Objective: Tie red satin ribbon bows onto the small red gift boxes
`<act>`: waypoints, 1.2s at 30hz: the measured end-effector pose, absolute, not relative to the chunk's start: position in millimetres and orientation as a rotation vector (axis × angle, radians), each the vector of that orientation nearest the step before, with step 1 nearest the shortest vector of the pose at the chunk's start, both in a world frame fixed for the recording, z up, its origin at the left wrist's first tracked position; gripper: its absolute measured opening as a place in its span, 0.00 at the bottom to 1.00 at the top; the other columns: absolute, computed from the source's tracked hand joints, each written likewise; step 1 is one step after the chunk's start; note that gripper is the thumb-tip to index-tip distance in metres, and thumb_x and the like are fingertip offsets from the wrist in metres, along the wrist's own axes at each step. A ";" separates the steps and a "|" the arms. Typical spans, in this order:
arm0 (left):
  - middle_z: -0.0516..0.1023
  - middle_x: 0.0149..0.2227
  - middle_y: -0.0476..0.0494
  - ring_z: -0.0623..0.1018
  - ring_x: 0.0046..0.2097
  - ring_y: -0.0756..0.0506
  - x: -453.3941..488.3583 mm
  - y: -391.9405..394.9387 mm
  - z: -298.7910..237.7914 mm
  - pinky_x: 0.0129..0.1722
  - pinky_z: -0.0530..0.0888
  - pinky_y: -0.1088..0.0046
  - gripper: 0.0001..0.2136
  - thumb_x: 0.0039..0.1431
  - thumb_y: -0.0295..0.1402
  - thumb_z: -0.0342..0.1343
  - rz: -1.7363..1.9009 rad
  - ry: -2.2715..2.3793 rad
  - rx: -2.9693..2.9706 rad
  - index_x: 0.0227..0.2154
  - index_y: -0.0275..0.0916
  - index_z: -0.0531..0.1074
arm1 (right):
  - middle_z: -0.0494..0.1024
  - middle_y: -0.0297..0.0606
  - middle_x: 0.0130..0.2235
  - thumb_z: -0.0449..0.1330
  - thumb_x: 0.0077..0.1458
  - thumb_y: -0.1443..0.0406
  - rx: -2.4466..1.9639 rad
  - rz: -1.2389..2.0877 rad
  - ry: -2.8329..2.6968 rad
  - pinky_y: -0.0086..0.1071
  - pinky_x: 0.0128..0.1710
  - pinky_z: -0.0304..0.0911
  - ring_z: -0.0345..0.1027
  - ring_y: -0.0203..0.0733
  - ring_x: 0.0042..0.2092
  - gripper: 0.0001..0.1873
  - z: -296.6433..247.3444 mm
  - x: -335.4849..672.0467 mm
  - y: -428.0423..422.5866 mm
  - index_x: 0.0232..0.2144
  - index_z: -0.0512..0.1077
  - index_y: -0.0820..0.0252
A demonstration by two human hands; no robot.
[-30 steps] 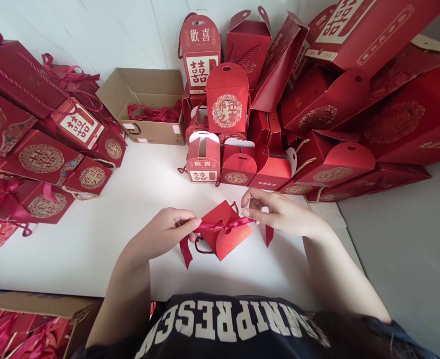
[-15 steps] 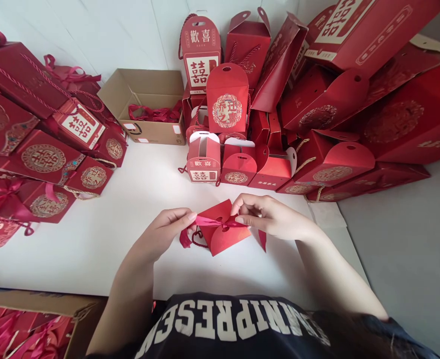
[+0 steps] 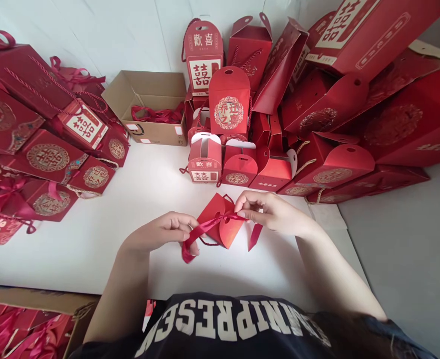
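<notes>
Ribbon [image 3: 205, 228] was clamped in my left fingers [image 3: 182, 224] and right fingers [image 3: 250, 211] over the small box [image 3: 230, 232]; I judged an even pull on both ends best.

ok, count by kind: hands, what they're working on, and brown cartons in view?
hands: 2 (left hand, right hand)
red ribbon, pinched by both: 1
small red gift box: 1
brown cartons: 2 (back carton, lower-left carton)
total: 6
</notes>
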State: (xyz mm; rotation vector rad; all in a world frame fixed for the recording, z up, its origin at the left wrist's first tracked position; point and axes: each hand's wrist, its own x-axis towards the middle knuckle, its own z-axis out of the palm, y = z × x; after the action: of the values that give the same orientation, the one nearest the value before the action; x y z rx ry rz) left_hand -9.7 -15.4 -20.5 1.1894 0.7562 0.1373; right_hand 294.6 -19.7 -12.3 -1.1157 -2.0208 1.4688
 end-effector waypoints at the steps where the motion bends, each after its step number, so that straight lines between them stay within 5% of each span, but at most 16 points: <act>1: 0.83 0.37 0.39 0.81 0.39 0.43 -7.5 -15.2 -17.7 0.42 0.75 0.69 0.10 0.60 0.34 0.56 0.129 0.751 1.211 0.41 0.36 0.77 | 0.70 0.30 0.30 0.54 0.64 0.63 -1.123 1.449 -2.040 0.28 0.32 0.56 0.60 0.33 0.30 0.06 -11.2 294.5 -20.4 0.38 0.70 0.57; 4: 0.83 0.39 0.38 0.80 0.42 0.43 3.5 -17.1 -10.7 0.45 0.74 0.70 0.13 0.63 0.38 0.53 0.150 0.823 1.302 0.37 0.35 0.80 | 0.70 0.29 0.29 0.54 0.64 0.63 -1.153 1.398 -2.086 0.28 0.32 0.56 0.60 0.33 0.30 0.06 -8.6 294.3 -22.2 0.38 0.70 0.56; 11: 0.78 0.23 0.44 0.76 0.21 0.48 24.4 -23.9 -2.2 0.23 0.72 0.74 0.18 0.58 0.47 0.58 0.118 1.119 1.246 0.31 0.34 0.76 | 0.73 0.30 0.30 0.53 0.65 0.63 -1.132 1.388 -2.108 0.28 0.33 0.57 0.63 0.34 0.30 0.07 -8.5 293.6 -23.0 0.39 0.70 0.56; 24: 0.75 0.28 0.44 0.72 0.29 0.50 5.7 7.6 -2.9 0.30 0.69 0.76 0.13 0.57 0.41 0.60 0.134 0.860 1.559 0.29 0.35 0.80 | 0.72 0.32 0.29 0.58 0.62 0.57 -1.094 1.587 -1.859 0.28 0.31 0.59 0.65 0.34 0.29 0.10 -2.3 303.7 -22.1 0.40 0.69 0.58; 30: 0.71 0.22 0.48 0.69 0.22 0.52 22.6 -15.9 2.3 0.20 0.65 0.78 0.20 0.58 0.50 0.56 0.094 1.128 1.551 0.25 0.35 0.72 | 0.70 0.31 0.24 0.54 0.62 0.48 -1.412 1.410 -2.012 0.28 0.24 0.54 0.60 0.33 0.24 0.20 -2.8 297.0 -24.2 0.32 0.70 0.58; 36: 0.71 0.22 0.49 0.67 0.20 0.53 33.4 -17.0 -5.2 0.17 0.63 0.78 0.19 0.54 0.50 0.59 0.071 1.103 1.486 0.28 0.35 0.77 | 0.62 0.28 0.19 0.58 0.57 0.47 -1.381 1.566 -2.043 0.27 0.18 0.51 0.55 0.30 0.19 0.23 -5.2 294.4 -23.5 0.25 0.72 0.59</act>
State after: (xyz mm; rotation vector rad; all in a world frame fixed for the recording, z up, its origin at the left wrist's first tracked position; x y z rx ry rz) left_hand 33.4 -17.0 -5.2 1.4856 1.1030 0.0708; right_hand 294.4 -23.5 -5.2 -1.3814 -2.0429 1.5658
